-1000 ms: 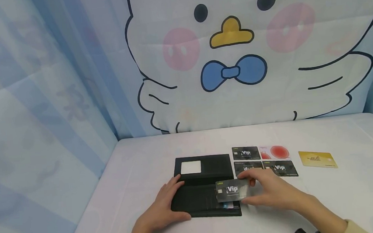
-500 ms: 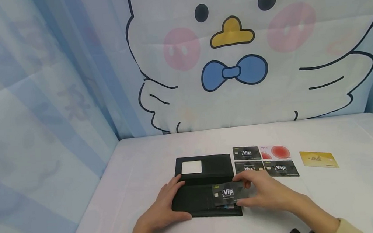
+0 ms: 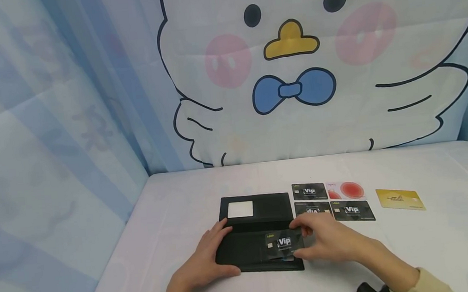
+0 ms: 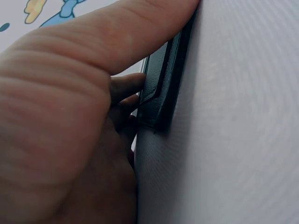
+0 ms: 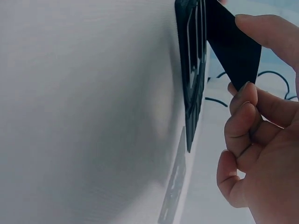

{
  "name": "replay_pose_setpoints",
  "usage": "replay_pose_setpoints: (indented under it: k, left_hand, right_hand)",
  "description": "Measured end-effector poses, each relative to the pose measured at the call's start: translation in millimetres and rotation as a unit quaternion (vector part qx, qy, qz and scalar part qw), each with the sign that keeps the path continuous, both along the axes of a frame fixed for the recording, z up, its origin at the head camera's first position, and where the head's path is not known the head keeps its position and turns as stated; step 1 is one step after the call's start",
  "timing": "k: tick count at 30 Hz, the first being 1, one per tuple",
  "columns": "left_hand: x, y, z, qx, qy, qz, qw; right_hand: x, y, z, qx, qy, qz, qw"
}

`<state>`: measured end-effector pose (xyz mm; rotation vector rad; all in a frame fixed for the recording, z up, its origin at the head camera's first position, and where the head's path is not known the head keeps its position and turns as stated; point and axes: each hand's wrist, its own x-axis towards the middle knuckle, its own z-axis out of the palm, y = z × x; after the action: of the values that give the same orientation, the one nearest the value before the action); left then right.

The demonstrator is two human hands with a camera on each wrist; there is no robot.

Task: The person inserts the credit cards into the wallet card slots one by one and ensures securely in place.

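A black wallet (image 3: pixel 239 246) lies unfolded on the white table. My left hand (image 3: pixel 207 254) rests on its left side, fingers extended near the fold and thumb at the lower edge; the left wrist view has the thumb (image 4: pixel 126 37) alongside the wallet's edge (image 4: pixel 161 100). A dark Vip card (image 3: pixel 283 243) is pinched by its right end between the thumb and fingers of my right hand (image 3: pixel 335 238). It overlaps the wallet's lower right panel in the head view. From the right wrist, the card (image 5: pixel 233 51) tilts up from the wallet's slots (image 5: pixel 196 51).
Right of the wallet lie a Vip card (image 3: pixel 309 191), a pink-and-red card (image 3: pixel 345 191), another dark card (image 3: pixel 312 207) partly behind my right hand, and one more Vip card (image 3: pixel 352 210). Farther right is a gold card (image 3: pixel 400 199). A cartoon-printed curtain (image 3: pixel 299 126) hangs behind the table.
My right hand has moved left and slightly down with the Vip card, bringing it lower over the wallet's right panel. The left hand has stayed on the wallet.
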<state>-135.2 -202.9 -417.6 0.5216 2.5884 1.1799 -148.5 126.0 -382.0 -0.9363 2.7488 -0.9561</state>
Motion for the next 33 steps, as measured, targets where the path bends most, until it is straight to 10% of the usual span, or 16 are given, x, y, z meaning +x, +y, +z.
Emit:
replay_pose_setpoints:
  k: [33]
  left_hand:
    - [-0.9,-0.5,0.3,0.001,0.005,-0.007,1.0]
  right_hand:
    - [-10.6,-2.4,4.6,-0.003,-0.064,-0.007,0.998]
